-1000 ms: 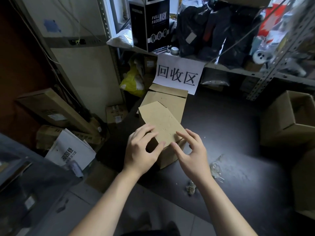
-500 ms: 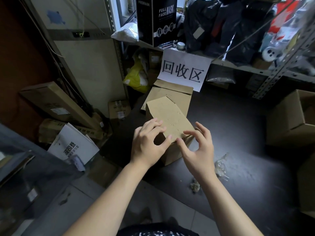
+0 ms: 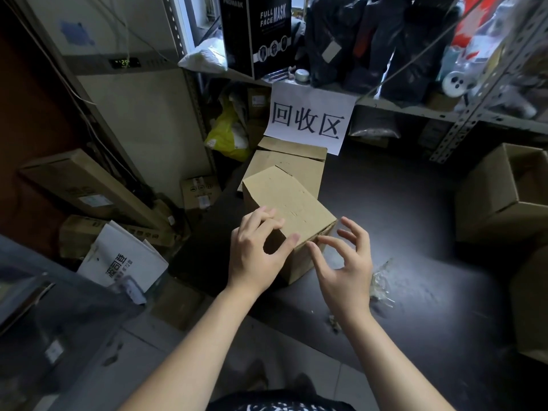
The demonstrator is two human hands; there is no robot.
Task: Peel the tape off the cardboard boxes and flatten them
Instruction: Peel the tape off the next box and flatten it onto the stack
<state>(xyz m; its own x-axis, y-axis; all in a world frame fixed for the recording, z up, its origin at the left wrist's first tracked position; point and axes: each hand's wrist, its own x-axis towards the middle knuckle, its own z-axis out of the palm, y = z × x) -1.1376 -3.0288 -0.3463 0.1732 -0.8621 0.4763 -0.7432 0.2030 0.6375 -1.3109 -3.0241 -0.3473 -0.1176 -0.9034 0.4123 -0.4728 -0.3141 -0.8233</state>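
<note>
Right hand (image 3: 344,271) had eased off the small cardboard box (image 3: 284,197), fingers spread, left hand (image 3: 255,256) pinching its corner; tape search apparently underway, peeling next.

black box (image 3: 268,34) "FULL FACE MASK", paper sign (image 3: 308,120) "回收区"

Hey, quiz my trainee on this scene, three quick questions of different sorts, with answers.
1. True or false: the near box is already flat.
2. Where does the clear scrap lie? A) right of the right hand; B) on the near box; C) on the shelf.
3. Fill in: the ___ hand has its fingers on the near box's top.
Key: 1 false; 2 A; 3 left hand.
</note>
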